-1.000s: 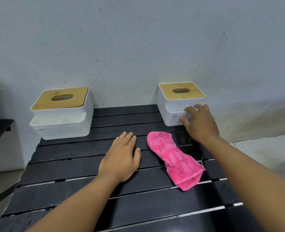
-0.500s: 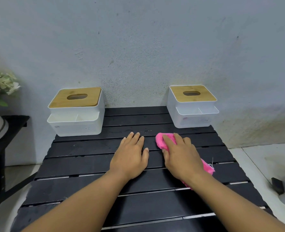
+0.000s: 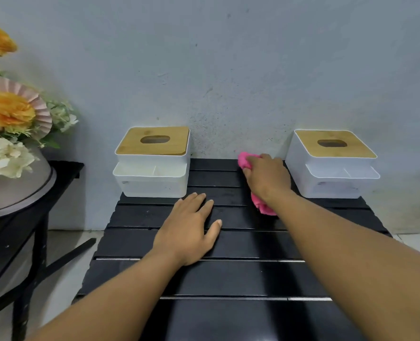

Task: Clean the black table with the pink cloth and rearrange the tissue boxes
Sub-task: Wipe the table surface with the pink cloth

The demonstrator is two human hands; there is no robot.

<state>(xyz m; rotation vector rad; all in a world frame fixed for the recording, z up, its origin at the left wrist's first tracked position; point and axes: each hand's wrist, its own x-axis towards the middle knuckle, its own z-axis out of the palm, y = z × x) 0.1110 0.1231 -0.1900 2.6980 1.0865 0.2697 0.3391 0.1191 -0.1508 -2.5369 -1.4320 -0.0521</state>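
The black table (image 3: 228, 279) is made of flat, matte slats running side to side, with thin gaps between them that catch light; at its far edge, against a mottled grey wall (image 3: 228, 70), stand two tissue boxes of smooth white plastic with rounded corners; the left tissue box (image 3: 152, 179) and the right tissue box (image 3: 332, 178) each carry a pale wooden lid with an oval slot and a shallow tray stepped out at the front. The pink cloth (image 3: 247, 162), soft and fuzzy, lies bunched on the far slats between the boxes; the right hand (image 3: 268, 178) is curled down over it, fingers bent around the fabric and pressing it to the table, though how firmly they pinch it probably cannot be judged from above. The left hand (image 3: 191, 230) lies flat and spread on the middle slats, holding nothing. On a side stand (image 3: 66, 171) to the left sits a grey pot of orange and cream flowers (image 3: 7, 114).
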